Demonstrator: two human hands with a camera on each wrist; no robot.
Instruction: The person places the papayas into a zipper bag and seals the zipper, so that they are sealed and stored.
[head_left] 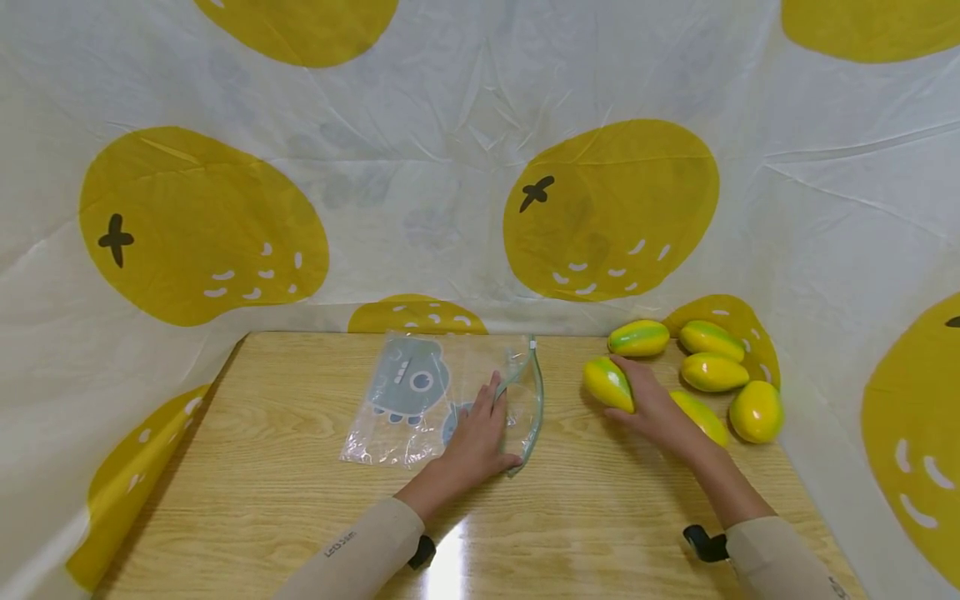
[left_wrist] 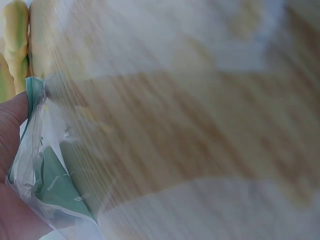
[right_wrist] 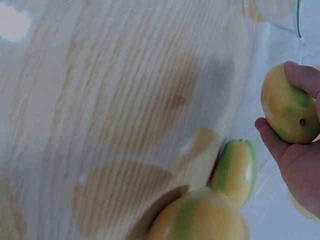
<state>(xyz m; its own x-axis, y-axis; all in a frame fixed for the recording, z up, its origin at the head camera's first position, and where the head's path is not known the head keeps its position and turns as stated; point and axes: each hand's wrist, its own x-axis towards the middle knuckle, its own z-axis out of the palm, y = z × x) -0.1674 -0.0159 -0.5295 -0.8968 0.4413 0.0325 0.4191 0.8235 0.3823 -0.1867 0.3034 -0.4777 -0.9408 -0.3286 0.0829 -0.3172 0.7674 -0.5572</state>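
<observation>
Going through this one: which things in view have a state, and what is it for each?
Plastic bag: lying on the table, mouth parted, nothing seen inside.
Left hand: resting on the bag at its mouth.
Right hand: gripping one fruit.
Held fruit: in hand, apparently lifted.
Other five fruits: lying loose.

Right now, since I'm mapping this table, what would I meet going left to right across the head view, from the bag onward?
Clear zip bag → yellow-green fruit in the grasp → right hand → rightmost fruit.
</observation>
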